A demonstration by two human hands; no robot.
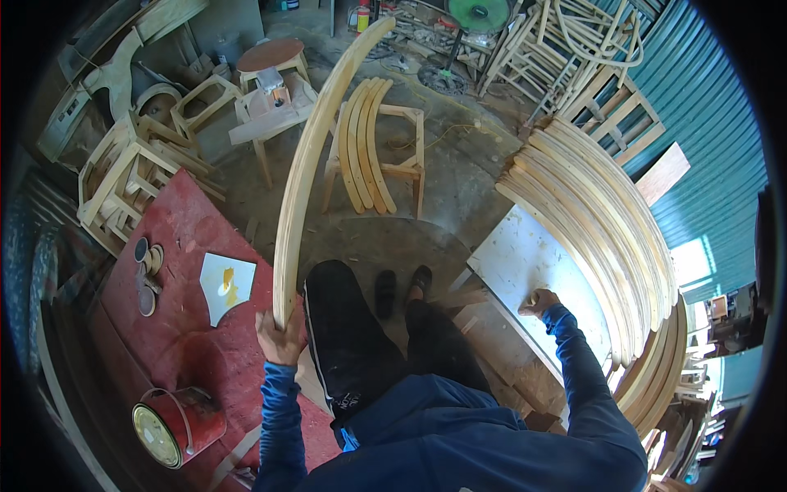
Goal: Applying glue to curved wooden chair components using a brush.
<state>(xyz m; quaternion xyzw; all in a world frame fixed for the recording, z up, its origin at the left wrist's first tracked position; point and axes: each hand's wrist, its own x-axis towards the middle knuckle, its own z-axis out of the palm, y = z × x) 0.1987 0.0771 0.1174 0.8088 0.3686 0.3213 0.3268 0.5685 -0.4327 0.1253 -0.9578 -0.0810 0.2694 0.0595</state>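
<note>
A long curved wooden slat [307, 164] stands raised on my left side, its upper end bending to the right. My left hand [279, 338] is wrapped round its lower end. Over the edge of a white board [529, 238], my right hand [539, 302] is closed, with the fingers curled; what they hold, if anything, is too small to make out. Beside that hand lies a large stack of similar curved slats [586, 221]. Several more curved slats [366, 148] rest across a wooden stool frame [416, 160] in front of me.
On the red surface [176, 213] to my left are a white palette piece with yellow-brown paste [227, 287], round sanding discs [147, 279] and a red paint can [176, 426]. Wooden chair frames [123, 176] stand behind. A green fan [475, 12] and piled frames [566, 49] are farther off.
</note>
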